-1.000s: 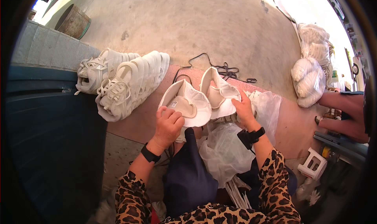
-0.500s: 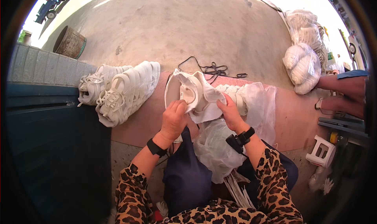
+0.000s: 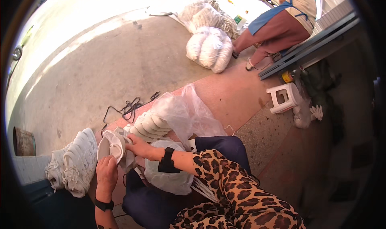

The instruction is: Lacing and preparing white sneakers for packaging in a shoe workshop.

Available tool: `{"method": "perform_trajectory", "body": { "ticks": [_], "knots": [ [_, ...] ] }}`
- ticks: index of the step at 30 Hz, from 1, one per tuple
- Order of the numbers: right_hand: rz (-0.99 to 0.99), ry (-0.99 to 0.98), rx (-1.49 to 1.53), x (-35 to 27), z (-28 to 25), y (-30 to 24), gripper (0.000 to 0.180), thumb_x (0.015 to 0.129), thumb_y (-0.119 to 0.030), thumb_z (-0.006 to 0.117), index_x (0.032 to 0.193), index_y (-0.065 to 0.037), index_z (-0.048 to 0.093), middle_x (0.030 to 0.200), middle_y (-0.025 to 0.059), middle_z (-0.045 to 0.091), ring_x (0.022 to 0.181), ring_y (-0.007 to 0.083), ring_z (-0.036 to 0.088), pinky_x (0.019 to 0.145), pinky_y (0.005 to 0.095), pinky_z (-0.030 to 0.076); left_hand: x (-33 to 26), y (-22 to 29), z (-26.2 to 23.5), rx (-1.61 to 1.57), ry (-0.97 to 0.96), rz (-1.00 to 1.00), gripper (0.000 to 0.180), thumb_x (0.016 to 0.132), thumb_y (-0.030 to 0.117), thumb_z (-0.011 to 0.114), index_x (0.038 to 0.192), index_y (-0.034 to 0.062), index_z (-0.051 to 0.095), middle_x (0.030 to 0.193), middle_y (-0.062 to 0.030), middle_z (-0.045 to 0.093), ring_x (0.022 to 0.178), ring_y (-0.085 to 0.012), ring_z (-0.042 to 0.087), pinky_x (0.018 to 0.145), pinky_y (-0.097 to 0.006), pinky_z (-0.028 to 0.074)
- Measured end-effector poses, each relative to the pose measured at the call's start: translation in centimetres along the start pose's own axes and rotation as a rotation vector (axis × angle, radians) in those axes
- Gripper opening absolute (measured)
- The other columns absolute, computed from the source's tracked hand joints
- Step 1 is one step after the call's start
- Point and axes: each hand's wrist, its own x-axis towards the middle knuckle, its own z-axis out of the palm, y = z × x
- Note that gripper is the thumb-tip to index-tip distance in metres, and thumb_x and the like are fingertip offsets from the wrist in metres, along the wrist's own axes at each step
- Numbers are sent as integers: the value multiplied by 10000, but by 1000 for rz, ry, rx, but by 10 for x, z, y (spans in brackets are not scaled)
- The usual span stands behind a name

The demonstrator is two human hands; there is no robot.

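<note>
My left hand (image 3: 107,176) pinches the near edge of a cream shoe upper (image 3: 108,145), its curved opening facing up. On its right side, my right hand (image 3: 140,147) is closed on the same upper, with part of the fingers hidden behind the fabric. Just left of the hands stand stacked white shoe uppers (image 3: 82,158), nested in rows, with laces on the nearest ones. Beyond my right hand lies a row of cream pieces (image 3: 149,126), partly under a clear plastic bag (image 3: 193,112). Another translucent bag (image 3: 167,170) rests at my lap beside some pale strips (image 3: 205,189).
A black cord (image 3: 130,108) lies tangled on the floor ahead. Filled clear sacks (image 3: 210,48) stand farther off, near a person in a blue apron (image 3: 273,18). At the right are a white stool (image 3: 283,98) and a white glove (image 3: 317,112). A rusty bucket (image 3: 24,142) stands far left.
The view has swung to the right, so the stacks and cord appear farther left and the person shows more fully. Both hands still hold the upper, now lower and left in view.
</note>
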Motion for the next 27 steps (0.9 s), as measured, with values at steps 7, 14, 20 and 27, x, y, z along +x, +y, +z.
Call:
{"method": "perform_trajectory", "body": {
  "ticks": [7, 14, 20, 27],
  "knots": [
    [56, -110, 387, -80, -12, -30, 441, 898, -293, 501, 1247, -68, 353, 1065, 69, 523, 885, 149, 550, 714, 304, 490, 24, 69, -40, -210, -131, -77, 154, 704, -64, 519, 835, 4, 472, 780, -186, 533, 730, -390, 520, 604, -443, 405],
    [-246, -19, 266, -151, -35, -12, 503, 871, -260, 542, 1271, -21, 353, 1213, 97, 464, 1130, 143, 413, 948, 249, 330, 9, 169, -41, -107, -74, 96, 209, 675, -50, 535, 867, 21, 493, 810, -159, 538, 711, -364, 524, 608, -428, 415],
    [-264, 7, 271, -207, -55, 4, 499, 835, -221, 585, 1256, -58, 374, 1179, 62, 471, 1105, 125, 418, 939, 247, 336, -28, 233, -29, -25, 28, 165, 250, 660, -67, 559, 885, 22, 499, 835, -160, 560, 748, -361, 548, 636, -431, 442],
    [-91, -284, 558, -288, -61, 15, 451, 835, -165, 565, 1242, -61, 399, 1150, 48, 484, 1091, 118, 440, 910, 252, 377, -60, 288, -9, -214, -171, 94, 322, 677, 17, 639, 960, -1, 487, 950, -187, 552, 863, -366, 539, 737, -431, 439]
  ]
}}
